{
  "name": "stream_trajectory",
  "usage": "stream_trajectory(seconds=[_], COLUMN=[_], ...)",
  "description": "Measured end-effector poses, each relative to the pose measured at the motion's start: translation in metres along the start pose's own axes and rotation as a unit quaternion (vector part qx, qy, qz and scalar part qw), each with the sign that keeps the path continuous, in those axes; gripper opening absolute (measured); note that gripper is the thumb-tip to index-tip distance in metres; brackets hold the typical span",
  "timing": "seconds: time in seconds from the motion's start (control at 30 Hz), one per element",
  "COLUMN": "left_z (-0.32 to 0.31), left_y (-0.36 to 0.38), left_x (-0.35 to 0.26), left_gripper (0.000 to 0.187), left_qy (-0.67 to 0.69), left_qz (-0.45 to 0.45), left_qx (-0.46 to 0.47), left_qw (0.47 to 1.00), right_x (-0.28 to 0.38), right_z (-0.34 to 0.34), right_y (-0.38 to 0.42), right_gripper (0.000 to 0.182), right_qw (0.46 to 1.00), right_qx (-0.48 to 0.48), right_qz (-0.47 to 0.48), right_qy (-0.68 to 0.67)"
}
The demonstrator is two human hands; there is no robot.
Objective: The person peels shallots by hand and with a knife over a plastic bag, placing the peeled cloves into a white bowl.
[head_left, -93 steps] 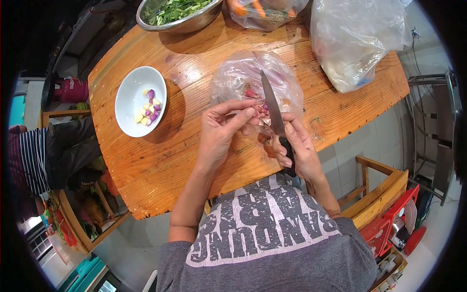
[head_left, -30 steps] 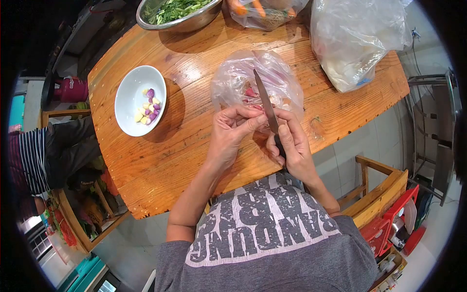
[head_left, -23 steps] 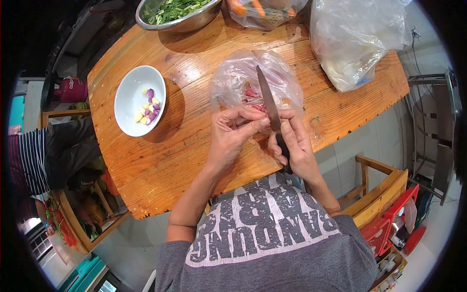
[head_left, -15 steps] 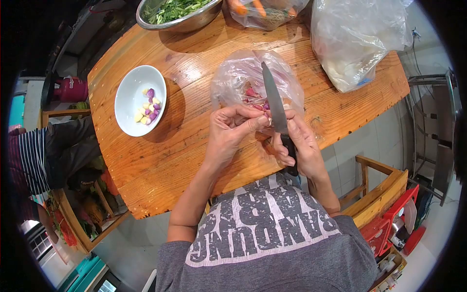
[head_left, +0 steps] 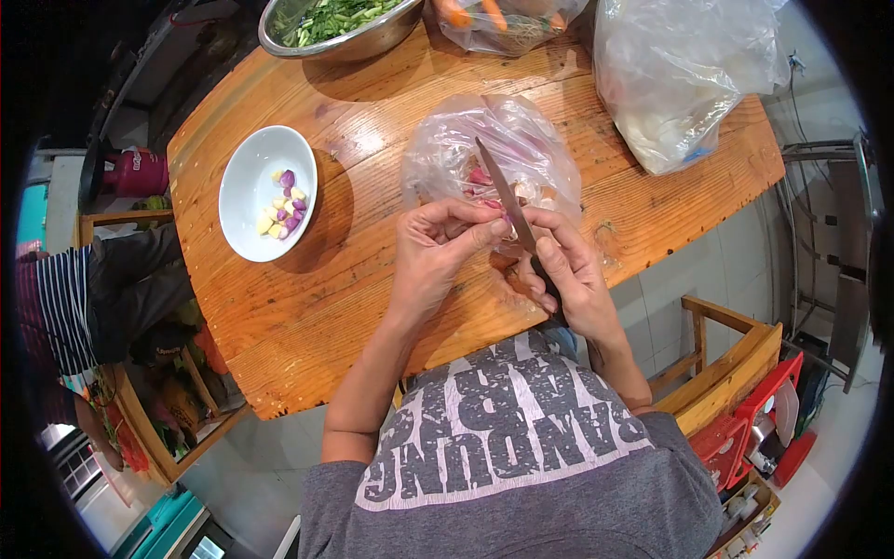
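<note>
My left hand (head_left: pixel 430 247) is closed in a pinch on a small purple shallot (head_left: pixel 504 220), mostly hidden by the fingertips. A knife (head_left: pixel 504 188) with a dark handle is gripped in my right hand (head_left: pixel 575 277), its blade slanting up and left beside the shallot. Beneath both hands, a clear plastic bag (head_left: pixel 433 140) lies on the table with reddish-purple skins or pieces (head_left: pixel 480 177) showing in it. To the left is a white bowl (head_left: pixel 238 205) holding several peeled purple shallots (head_left: pixel 288 178) and pale cloves (head_left: pixel 267 224).
A metal bowl of chopped greens (head_left: pixel 340 20) and a bag of carrots (head_left: pixel 494 23) stand along the far edge of the wooden table (head_left: pixel 307 345). A bulky plastic bag (head_left: pixel 680 84) sits at the far right. Another person in a striped top (head_left: pixel 70 303) is at left.
The knife has turned, its tip swinging left and its blade now showing narrower. My right hand has shifted slightly with it, while my left hand keeps nearly the same place.
</note>
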State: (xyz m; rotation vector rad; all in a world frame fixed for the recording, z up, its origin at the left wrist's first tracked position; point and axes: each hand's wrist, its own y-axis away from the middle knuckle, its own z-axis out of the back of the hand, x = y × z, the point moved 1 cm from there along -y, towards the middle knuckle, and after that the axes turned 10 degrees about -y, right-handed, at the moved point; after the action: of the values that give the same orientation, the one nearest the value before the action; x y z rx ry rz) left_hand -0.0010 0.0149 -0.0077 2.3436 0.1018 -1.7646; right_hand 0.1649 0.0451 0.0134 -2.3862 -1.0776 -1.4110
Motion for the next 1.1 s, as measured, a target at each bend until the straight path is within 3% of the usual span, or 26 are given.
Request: stream_trajectory(seconds=[0.17, 0.53, 0.87, 1.1], left_z=[-0.002, -0.002, -0.002, -0.002], left_y=[0.0, -0.001, -0.002, -0.001], left_x=[-0.003, -0.002, -0.005, -0.006], left_gripper=[0.01, 0.01, 0.013, 0.014], left_qy=[0.015, -0.001, -0.005, -0.023], left_qz=[0.017, 0.022, 0.019, 0.016], left_qx=[-0.004, -0.013, 0.005, -0.005], left_qw=[1.0, 1.0, 1.0, 1.0], right_x=[0.002, -0.004, -0.002, -0.004], right_z=[-0.001, 0.001, 0.005, 0.0], right_y=[0.0, -0.003, 0.0, -0.002], right_gripper=[0.035, 0.036, 0.037, 0.037], right_qw=[0.998, 1.0, 0.992, 0.998], right_qx=[-0.008, -0.012, -0.014, -0.005], right_qz=[-0.028, 0.004, -0.06, -0.024], right_qy=[-0.064, -0.004, -0.112, -0.052])
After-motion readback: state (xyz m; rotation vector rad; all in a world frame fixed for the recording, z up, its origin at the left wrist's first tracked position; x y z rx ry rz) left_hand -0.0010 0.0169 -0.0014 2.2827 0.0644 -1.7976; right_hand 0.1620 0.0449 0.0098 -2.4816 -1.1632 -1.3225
